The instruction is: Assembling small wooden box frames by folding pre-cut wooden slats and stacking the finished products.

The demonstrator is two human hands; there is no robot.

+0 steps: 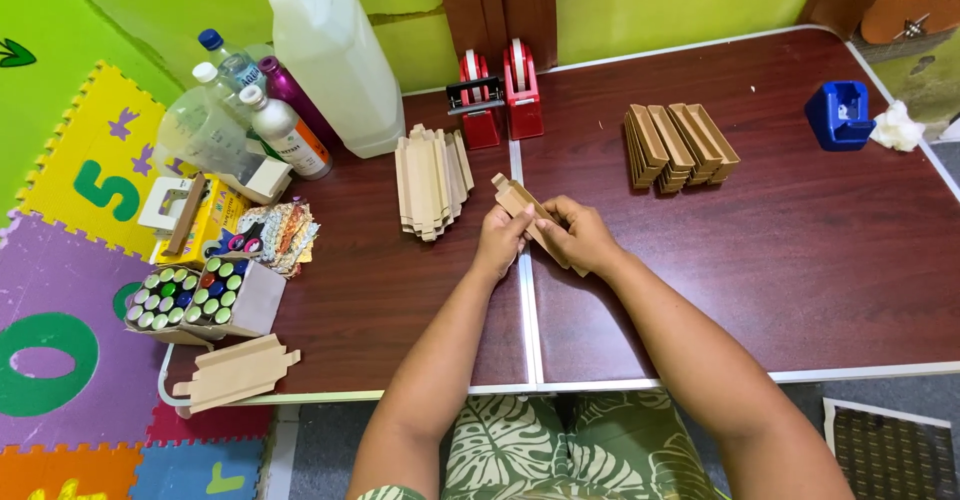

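Right now both your hands meet over the table's (pixel 700 300) middle seam, closed on one flat cardboard blank (pixel 520 203). Your left hand (pixel 501 241) pinches its near-left part, and your right hand (pixel 578 237) wraps the lower right end. The blank's long axis runs diagonally, from upper left by the left fingertips down under the right palm. A stack of flat blanks (pixel 431 181) lies just beyond your left hand; folded boxes (pixel 680 146) lie farther off, beyond your right.
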